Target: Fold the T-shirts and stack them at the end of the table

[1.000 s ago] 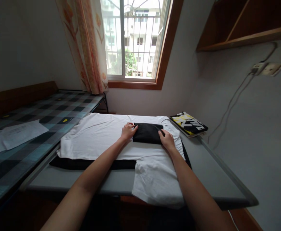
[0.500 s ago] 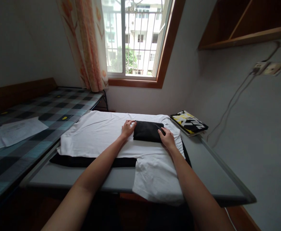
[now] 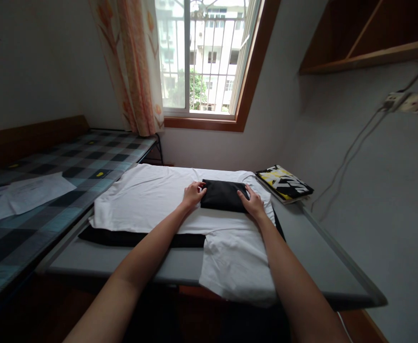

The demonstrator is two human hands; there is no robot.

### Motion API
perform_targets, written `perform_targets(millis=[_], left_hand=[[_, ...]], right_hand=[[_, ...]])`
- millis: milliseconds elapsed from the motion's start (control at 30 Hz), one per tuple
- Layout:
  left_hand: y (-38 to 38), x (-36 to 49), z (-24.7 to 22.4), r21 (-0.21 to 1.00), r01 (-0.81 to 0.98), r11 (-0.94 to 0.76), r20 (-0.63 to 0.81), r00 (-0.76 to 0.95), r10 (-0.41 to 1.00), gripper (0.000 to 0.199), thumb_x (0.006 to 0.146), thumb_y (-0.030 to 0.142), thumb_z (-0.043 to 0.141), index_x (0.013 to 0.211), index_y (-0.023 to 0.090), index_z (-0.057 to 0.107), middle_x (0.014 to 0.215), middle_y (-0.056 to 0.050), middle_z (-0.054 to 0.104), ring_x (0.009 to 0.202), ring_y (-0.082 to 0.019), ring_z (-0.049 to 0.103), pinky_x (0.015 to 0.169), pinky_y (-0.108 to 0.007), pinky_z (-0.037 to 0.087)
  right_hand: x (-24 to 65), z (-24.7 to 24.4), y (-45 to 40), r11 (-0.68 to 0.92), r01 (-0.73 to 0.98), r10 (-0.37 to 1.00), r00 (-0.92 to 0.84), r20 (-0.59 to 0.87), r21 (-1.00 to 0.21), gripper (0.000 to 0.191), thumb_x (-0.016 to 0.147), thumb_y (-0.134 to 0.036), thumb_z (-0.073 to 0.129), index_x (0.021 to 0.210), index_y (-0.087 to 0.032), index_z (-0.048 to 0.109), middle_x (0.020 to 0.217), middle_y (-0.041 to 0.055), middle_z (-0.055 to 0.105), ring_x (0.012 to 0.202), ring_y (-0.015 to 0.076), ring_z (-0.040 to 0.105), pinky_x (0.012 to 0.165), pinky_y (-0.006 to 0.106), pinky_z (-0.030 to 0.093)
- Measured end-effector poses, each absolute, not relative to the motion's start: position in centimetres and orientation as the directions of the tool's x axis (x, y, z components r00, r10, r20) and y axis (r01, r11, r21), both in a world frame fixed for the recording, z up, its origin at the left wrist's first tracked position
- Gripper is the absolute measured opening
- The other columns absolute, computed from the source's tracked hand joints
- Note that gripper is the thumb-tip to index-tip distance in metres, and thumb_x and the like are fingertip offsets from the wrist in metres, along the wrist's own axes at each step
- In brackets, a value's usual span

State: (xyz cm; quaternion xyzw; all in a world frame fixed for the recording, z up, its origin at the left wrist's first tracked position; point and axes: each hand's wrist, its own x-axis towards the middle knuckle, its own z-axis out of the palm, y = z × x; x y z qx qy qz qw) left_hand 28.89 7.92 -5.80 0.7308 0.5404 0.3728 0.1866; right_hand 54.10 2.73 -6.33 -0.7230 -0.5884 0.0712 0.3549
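Observation:
A folded black cloth (image 3: 223,195) lies on a white shirt (image 3: 151,200) spread over the table. At the cloth's left edge is my left hand (image 3: 193,193), its thumb and fingers on that edge. My right hand (image 3: 252,200) holds the right edge, with the thumb on top and the fingers at the far corner. One white sleeve (image 3: 235,267) hangs over the table's front edge. Under the white shirt, a strip of black fabric (image 3: 123,238) shows along the near side.
A grey table (image 3: 323,257) carries the clothes. Black, white and yellow folded fabric (image 3: 285,183) sits at the back right. To the left is a checked bed (image 3: 123,152) with papers (image 3: 33,193). A wooden shelf (image 3: 373,55) juts from the right wall.
The view has shifted slightly, so the scene sits a little further right. My fingers have changed their placement slightly at the cloth's two edges; the cloth stays on the shirt.

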Motion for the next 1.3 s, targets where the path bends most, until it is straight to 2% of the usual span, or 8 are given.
perform_targets(millis=[167, 267, 367, 600, 867, 967, 1100, 1300], left_hand=[[8.0, 28.9, -5.9, 0.676, 0.653, -0.343, 0.341, 0.136, 0.93, 0.024, 0.084, 0.026, 0.061, 0.106, 0.021, 0.069, 0.103, -0.004, 0.069, 0.084, -0.015, 0.065, 0.082, -0.029, 0.049], [7.9, 28.9, -5.8, 0.672, 0.657, -0.343, 0.339, 0.139, 0.93, 0.024, 0.084, 0.027, 0.061, 0.106, 0.021, 0.069, 0.103, -0.004, 0.069, 0.084, -0.016, 0.065, 0.082, -0.029, 0.049], [7.9, 28.9, -5.8, 0.671, 0.66, -0.339, 0.336, 0.137, 0.932, 0.024, 0.084, 0.026, 0.061, 0.107, 0.021, 0.069, 0.103, -0.004, 0.069, 0.084, -0.016, 0.066, 0.082, -0.029, 0.05], [7.7, 28.9, -5.6, 0.672, 0.659, -0.339, 0.334, 0.139, 0.932, 0.025, 0.084, 0.026, 0.06, 0.107, 0.02, 0.069, 0.103, -0.005, 0.068, 0.085, -0.016, 0.066, 0.084, -0.03, 0.049], [7.5, 29.0, -5.4, 0.666, 0.668, -0.332, 0.327, 0.139, 0.935, 0.024, 0.084, 0.026, 0.059, 0.106, 0.021, 0.069, 0.101, -0.004, 0.068, 0.086, -0.016, 0.066, 0.084, -0.03, 0.049], [7.5, 28.9, -5.3, 0.669, 0.665, -0.331, 0.326, 0.137, 0.935, 0.024, 0.084, 0.027, 0.06, 0.106, 0.021, 0.069, 0.102, -0.004, 0.068, 0.086, -0.016, 0.066, 0.084, -0.03, 0.049], [7.7, 28.9, -5.6, 0.686, 0.647, -0.332, 0.326, 0.135, 0.936, 0.027, 0.083, 0.026, 0.06, 0.108, 0.022, 0.069, 0.101, -0.004, 0.069, 0.084, -0.015, 0.066, 0.083, -0.029, 0.049], [8.3, 28.8, -5.8, 0.751, 0.583, -0.308, 0.307, 0.105, 0.946, 0.03, 0.086, 0.029, 0.057, 0.114, 0.026, 0.069, 0.094, -0.001, 0.073, 0.083, -0.015, 0.067, 0.084, -0.028, 0.049]], right_hand=[[53.9, -6.0, 2.8, -0.123, 0.827, 0.927, 0.293, 0.234, -0.549, 0.072, 0.087, -0.064, 0.039, 0.147, -0.023, 0.039, 0.139, 0.0108, 0.054, 0.131, 0.0345, 0.043, 0.106, 0.058, 0.029], [54.1, -5.8, 2.9, -0.15, 0.845, 0.941, 0.282, 0.189, -0.514, 0.073, 0.088, -0.066, 0.036, 0.146, -0.022, 0.042, 0.14, 0.0121, 0.053, 0.13, 0.0359, 0.043, 0.106, 0.057, 0.029], [54.3, -5.8, 3.0, -0.134, 0.847, 0.945, 0.265, 0.191, -0.514, 0.072, 0.088, -0.067, 0.035, 0.145, -0.022, 0.044, 0.141, 0.0119, 0.052, 0.129, 0.036, 0.044, 0.105, 0.055, 0.031], [54.5, -6.2, 3.4, -0.117, 0.841, 0.948, 0.254, 0.193, -0.528, 0.073, 0.091, -0.064, 0.03, 0.15, -0.02, 0.033, 0.146, 0.0144, 0.045, 0.136, 0.0326, 0.037, 0.109, 0.054, 0.026], [54.5, -6.5, 3.6, -0.104, 0.87, 0.957, 0.22, 0.19, -0.482, 0.075, 0.09, -0.067, 0.03, 0.149, -0.021, 0.035, 0.14, 0.016, 0.051, 0.133, 0.0335, 0.041, 0.108, 0.053, 0.028], [54.8, -6.9, 3.9, -0.047, 0.839, 0.933, 0.23, 0.275, -0.541, 0.071, 0.088, -0.065, 0.036, 0.146, -0.023, 0.042, 0.14, 0.0138, 0.052, 0.132, 0.0335, 0.042, 0.107, 0.054, 0.031], [55.8, -7.7, 5.1, 0.081, 0.707, 0.896, 0.257, 0.363, -0.702, 0.06, 0.09, -0.055, 0.035, 0.132, -0.019, 0.058, 0.134, 0.0118, 0.059, 0.127, 0.028, 0.049, 0.108, 0.047, 0.035], [57.1, -8.8, 6.6, 0.079, 0.562, 0.897, 0.32, 0.305, -0.823, 0.048, 0.086, -0.049, 0.04, 0.109, -0.019, 0.071, 0.123, 0.0115, 0.066, 0.121, 0.0269, 0.056, 0.107, 0.045, 0.037]])
